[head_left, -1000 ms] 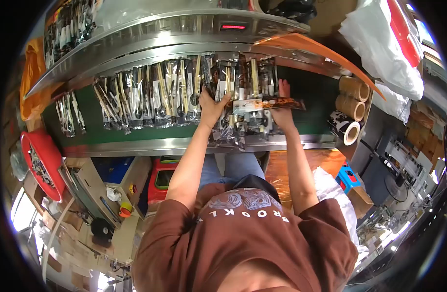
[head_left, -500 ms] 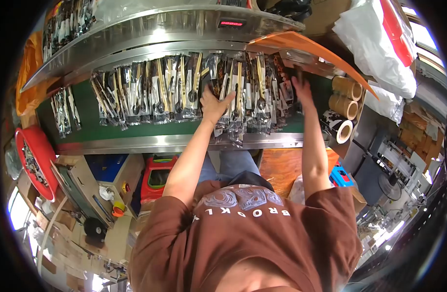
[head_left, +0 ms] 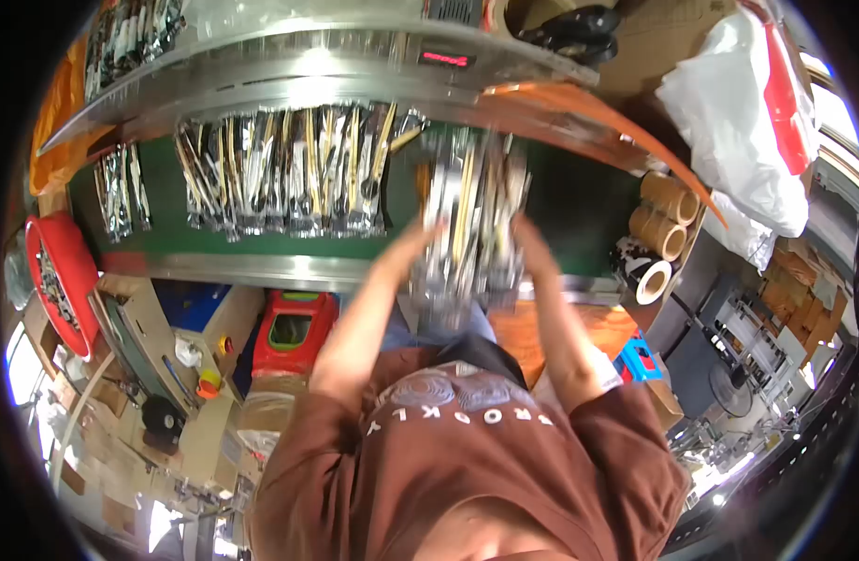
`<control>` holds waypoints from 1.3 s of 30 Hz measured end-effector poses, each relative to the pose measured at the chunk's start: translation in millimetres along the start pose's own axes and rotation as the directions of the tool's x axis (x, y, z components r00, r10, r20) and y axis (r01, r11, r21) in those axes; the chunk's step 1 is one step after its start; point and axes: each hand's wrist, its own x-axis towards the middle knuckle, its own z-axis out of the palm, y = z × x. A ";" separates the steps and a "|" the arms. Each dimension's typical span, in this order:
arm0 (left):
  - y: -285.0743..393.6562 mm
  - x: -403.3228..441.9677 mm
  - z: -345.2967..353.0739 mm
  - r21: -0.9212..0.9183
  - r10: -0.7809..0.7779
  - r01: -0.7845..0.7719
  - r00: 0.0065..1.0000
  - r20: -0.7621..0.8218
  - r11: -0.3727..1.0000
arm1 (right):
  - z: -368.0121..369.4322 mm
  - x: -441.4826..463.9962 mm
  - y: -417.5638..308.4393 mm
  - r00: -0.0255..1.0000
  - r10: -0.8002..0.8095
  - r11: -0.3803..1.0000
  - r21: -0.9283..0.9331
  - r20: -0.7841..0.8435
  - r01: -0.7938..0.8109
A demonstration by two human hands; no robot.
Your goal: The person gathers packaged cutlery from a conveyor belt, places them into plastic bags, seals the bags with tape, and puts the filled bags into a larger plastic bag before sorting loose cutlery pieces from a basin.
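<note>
Between my two hands is a bundle of clear cutlery packets [head_left: 465, 220], blurred by motion, with pale chopsticks showing inside. My left hand [head_left: 416, 243] presses on the bundle's left side; my right hand [head_left: 532, 248] is against its right side. The bundle stands over the front edge of the green work surface [head_left: 574, 201]. A row of similar cutlery packets [head_left: 289, 173], holding chopsticks and dark spoons, lies side by side to the left of my left hand. One tilted packet [head_left: 408, 131] sits at the row's right end.
A smaller group of packets [head_left: 122, 192] lies far left, near a red basin [head_left: 60, 285]. A metal ledge [head_left: 308, 70] with a red display runs along the back. An orange curved panel [head_left: 607, 117] and cardboard-cored rolls [head_left: 663, 215] are at the right.
The right-hand spread of packets has been gathered into one bundle between my hands and drawn towards me. My right hand has moved left, baring green surface at the right.
</note>
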 end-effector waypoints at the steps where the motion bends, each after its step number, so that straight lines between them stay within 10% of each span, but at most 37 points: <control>1: 47.6 0.9 -1.6 0.035 0.028 -0.027 0.999 -0.017 0.999 | 12.5 3.3 -58.5 0.985 0.172 0.975 0.135 0.023 -0.174; 3: 83.1 40.2 -29.8 0.026 0.336 -0.336 0.926 -0.171 0.941 | -8.1 71.3 -85.0 0.873 -0.367 0.918 0.274 0.321 0.286; 4: 94.7 42.5 -41.1 0.036 0.286 -0.283 0.943 -0.169 0.958 | -3.0 66.8 -104.6 0.875 -0.381 0.910 0.290 0.299 0.297; 5: 101.6 41.6 -48.9 0.045 0.227 -0.223 0.959 -0.167 0.974 | -7.6 73.5 -116.1 0.831 -0.452 0.872 -0.033 0.324 0.488; 7: 99.9 47.3 -57.8 -0.018 0.122 -0.122 0.992 0.035 0.992 | 1.7 99.0 -100.7 0.940 -0.318 0.948 0.015 0.127 0.318; 9: 104.5 51.5 -46.3 0.211 0.081 -0.089 0.996 0.046 0.973 | 38.4 76.7 -113.3 0.973 -0.164 0.986 0.061 0.159 0.157; 15: 47.2 25.7 -15.1 0.095 0.186 -0.193 0.979 0.079 0.977 | 67.2 21.7 -69.6 0.986 0.035 0.986 0.156 0.163 -0.061; 18: 29.1 -37.7 -8.0 0.015 0.208 -0.208 0.978 -0.009 0.978 | 66.4 -19.5 -24.1 0.963 0.078 0.918 0.358 0.257 -0.169; 22: -22.8 -136.8 -37.7 0.009 0.358 -0.367 0.902 -0.242 0.930 | 134.7 -119.4 -18.1 0.980 -0.026 0.996 0.090 0.197 0.008; 23: -56.1 -143.0 -49.3 0.021 0.617 -0.664 0.683 -0.391 0.748 | 149.8 -131.8 -12.5 0.964 -0.038 0.999 0.020 0.263 0.034; 25: -77.2 -240.1 -78.1 0.016 0.614 -0.740 0.546 -0.570 0.673 | 187.2 -155.1 1.3 0.910 -0.024 0.989 -0.123 0.413 0.082; 27: -122.1 -319.6 -110.4 0.341 0.652 -0.752 0.152 -0.743 0.565 | 245.5 -179.6 31.5 0.821 0.046 0.949 -0.281 0.569 0.141; 29: -178.3 -437.5 -137.9 0.442 0.594 -0.531 0.151 -0.790 0.723 | 328.8 -207.2 90.7 0.681 0.199 0.878 -0.437 0.705 0.196; 30: -219.6 -479.1 -155.2 0.535 0.627 -0.540 -0.017 -0.779 0.650 | 376.0 -224.4 132.2 0.596 0.284 0.830 -0.504 0.751 0.239; 33: -352.5 -604.6 -159.8 0.238 0.205 -0.341 -0.131 -0.970 0.909 | 521.8 -284.6 296.6 0.325 0.535 0.700 -0.625 0.780 0.345; 36: -496.1 -640.1 -195.9 0.165 -0.013 -0.926 -0.180 -0.984 0.338 | 621.3 -326.3 478.3 0.187 0.657 0.649 -0.674 0.731 0.352; 39: -584.7 -608.2 -238.9 -0.092 -0.284 -0.949 0.002 -0.959 0.302 | 638.4 -321.0 583.3 0.270 0.639 0.617 -0.690 0.720 0.378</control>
